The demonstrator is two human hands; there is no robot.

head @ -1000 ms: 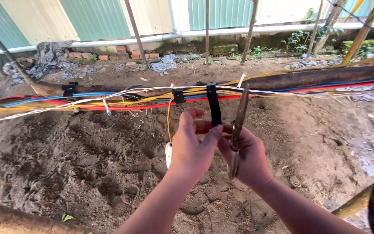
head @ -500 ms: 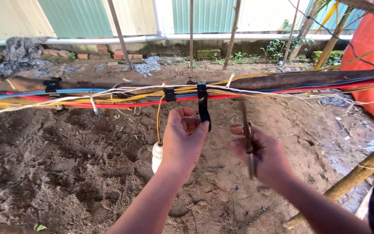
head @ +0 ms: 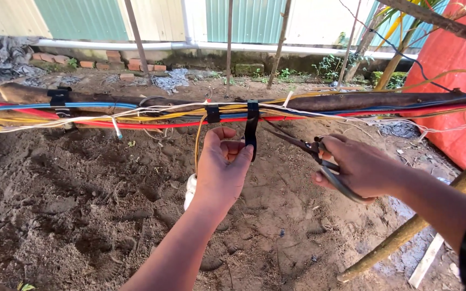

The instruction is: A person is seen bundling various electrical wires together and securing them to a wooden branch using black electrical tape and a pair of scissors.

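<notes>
Black strap point(head: 251, 132) hanging from the cable bundle point(head: 136, 116), its loose tail pinched between thumb and fingers of the left hand point(head: 221, 168). At 3 o'clock, the right hand point(head: 358, 166) is closed around the handles of scissors point(head: 303, 146), blades pointing toward the strap. A second black tie point(head: 212, 113) sits just beside it; bare soil point(head: 71, 205) lies below.

Open dirt point(head: 71, 215) below; cable bundle point(head: 136, 116) and pole point(head: 422, 226) alongside.
</notes>
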